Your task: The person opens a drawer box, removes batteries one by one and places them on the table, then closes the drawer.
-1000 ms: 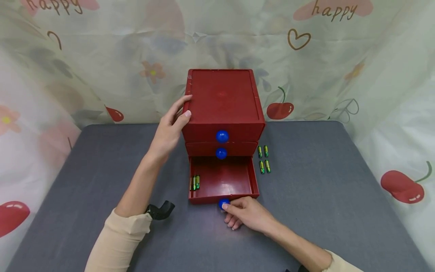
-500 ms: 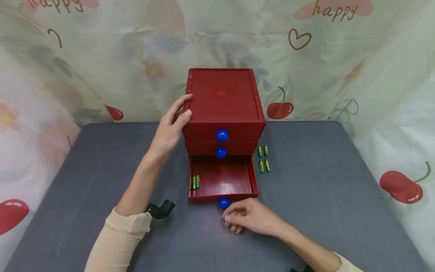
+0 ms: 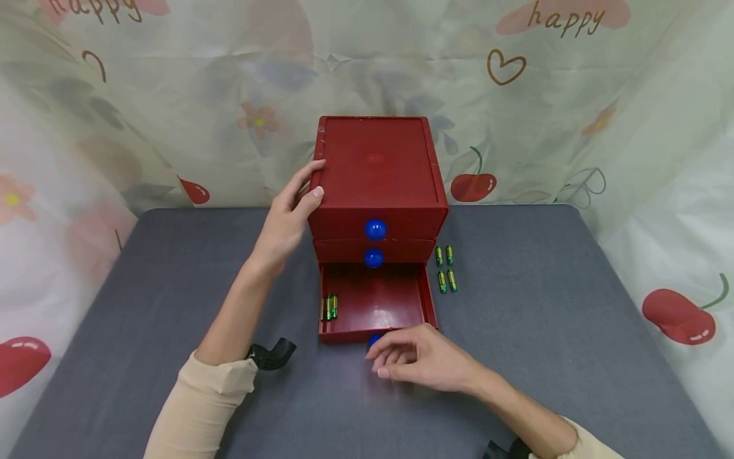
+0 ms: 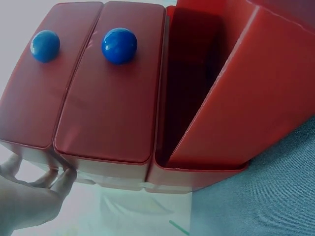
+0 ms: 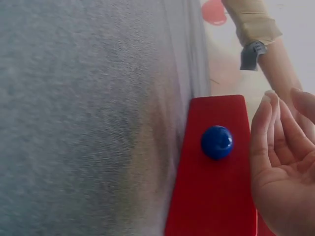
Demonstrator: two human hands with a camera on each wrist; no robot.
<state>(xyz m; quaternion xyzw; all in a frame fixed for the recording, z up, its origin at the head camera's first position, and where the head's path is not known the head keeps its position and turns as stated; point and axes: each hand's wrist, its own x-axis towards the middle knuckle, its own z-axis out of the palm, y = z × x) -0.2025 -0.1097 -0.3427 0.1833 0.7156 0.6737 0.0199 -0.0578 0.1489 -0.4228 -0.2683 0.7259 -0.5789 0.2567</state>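
From the remote feed, I'm reading the step as working the btm drawer [image 3: 344, 335] of the red 3-drawer cabinet [image 3: 375, 162]; it's sitting at the table's [image 3: 527, 306] far middle, that drawer standing out twd the person. L hand [image 3: 288, 220] is spreading over the cabinet's upper left edge, thumb & fingertips touching; bracing, I'm guessing. R hand [image 3: 423, 358] is hovering by the drawer's blue knob [image 5: 216, 142], fingers loosely bent, thumb apart, holding nothing; R wrist cam is showing the knob free of the fingers.

For doing it well, I'd be pressing lightly w/ L so the cabinet isn't skidding, pinching the knob centrally if shifting the drawer, and going straight & slow so the batteries [image 3: 334, 306] by its left wall aren't rolling.

Materials: cabinet's looking like hard semi-gloss plastic, boxy, edges a bit scuffed, top panel recessed; drawer floor's reflecting light. Upper knobs [image 3: 375, 229] are shining too, smooth & round, prob slippery. 4 more cells [image 3: 441, 282], small green/gold cylinders, are lying in 2 rows right of the cabinet. Table's showing grey woven-looking cloth; patterned curtain [image 3: 201, 89] is hanging creased behind.
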